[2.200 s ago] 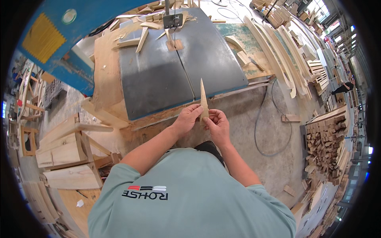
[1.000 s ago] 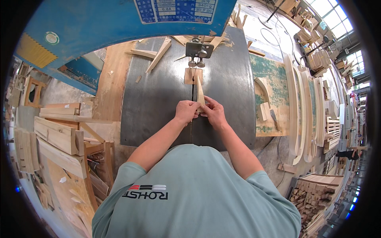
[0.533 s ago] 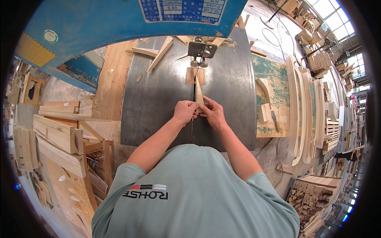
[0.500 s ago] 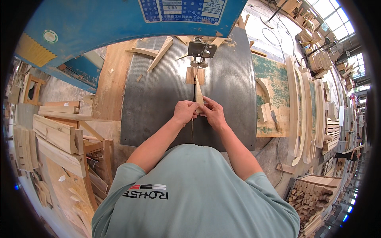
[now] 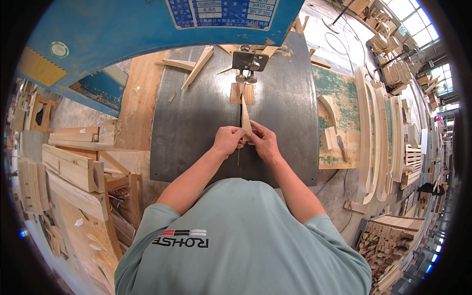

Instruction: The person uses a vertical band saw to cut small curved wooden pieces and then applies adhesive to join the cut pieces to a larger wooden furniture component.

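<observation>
Left hand has its grip pinched on the wide near end of a pale wooden wedge; right hand has its grip on that same end from the 3 o'clock side, so both are basically clamped on the one piece; whether the fingertips touch each other, can't really tell. The wedge is over the middle of a grey metal tabletop, skinny tip pointing to 12 and reaching over a little wooden insert; a dark slot runs from the near edge up toward that insert, right alongside the wedge.

Going round the clock from the hands: past the insert at 12 there's a metal bracket with round knobs; the big blue machine housing sprawls across 10 to 12, chipped paint and all; at 11 a long pale offcut lies slanted on the tabletop, with a small wood chip nearer 10; between 2 and 3, a board with worn green paint carries a curved offcut, and a flat-bladed tool lies there at 3; further out at 3 stand long curved boards; 4 o'clock has a stack of small wood pieces; thick planks are piled around 9; the person's grey-green shirt fills 6.
</observation>
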### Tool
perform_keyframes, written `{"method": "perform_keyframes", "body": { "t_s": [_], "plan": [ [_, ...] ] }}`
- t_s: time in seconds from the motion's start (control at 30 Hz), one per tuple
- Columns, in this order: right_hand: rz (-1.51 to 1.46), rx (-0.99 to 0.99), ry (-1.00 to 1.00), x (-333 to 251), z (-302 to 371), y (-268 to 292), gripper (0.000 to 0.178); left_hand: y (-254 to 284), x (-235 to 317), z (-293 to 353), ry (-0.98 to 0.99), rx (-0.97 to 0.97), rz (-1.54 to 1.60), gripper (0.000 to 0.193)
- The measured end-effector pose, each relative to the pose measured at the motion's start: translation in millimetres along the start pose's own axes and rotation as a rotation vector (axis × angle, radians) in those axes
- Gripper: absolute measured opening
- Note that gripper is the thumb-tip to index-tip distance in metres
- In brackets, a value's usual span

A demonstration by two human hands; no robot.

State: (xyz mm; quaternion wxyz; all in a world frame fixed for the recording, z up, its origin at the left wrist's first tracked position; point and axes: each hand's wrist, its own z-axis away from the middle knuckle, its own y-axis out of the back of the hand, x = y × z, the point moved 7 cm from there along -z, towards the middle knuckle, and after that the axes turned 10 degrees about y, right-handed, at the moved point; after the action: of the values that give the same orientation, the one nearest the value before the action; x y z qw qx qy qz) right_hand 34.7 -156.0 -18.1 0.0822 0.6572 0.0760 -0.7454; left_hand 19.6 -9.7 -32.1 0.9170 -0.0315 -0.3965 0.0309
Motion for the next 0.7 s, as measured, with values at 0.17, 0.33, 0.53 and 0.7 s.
{"method": "perform_keyframes", "body": {
  "t_s": [0.17, 0.33, 0.53, 0.7],
  "plan": [
    [0.031, 0.004, 0.043, -0.4, 1.9, -0.7, 0.043, 1.4, -4.1, -2.1, 0.003, -0.033, 0.008, 0.023],
    [0.056, -0.013, 0.035, -0.6, 4.9, -0.8, 0.045, 1.8, -7.2, -2.3, 0.004, -0.041, 0.011, 0.023],
    [0.025, -0.010, 0.052, -0.8, 6.7, -2.3, 0.044, 2.2, -9.7, -2.4, 0.000, -0.057, 0.022, 0.022],
    [-0.020, -0.005, 0.052, -2.4, 6.0, -3.5, 0.044, 2.8, -7.5, -2.4, -0.018, -0.055, 0.012, 0.022]
  ]
}}
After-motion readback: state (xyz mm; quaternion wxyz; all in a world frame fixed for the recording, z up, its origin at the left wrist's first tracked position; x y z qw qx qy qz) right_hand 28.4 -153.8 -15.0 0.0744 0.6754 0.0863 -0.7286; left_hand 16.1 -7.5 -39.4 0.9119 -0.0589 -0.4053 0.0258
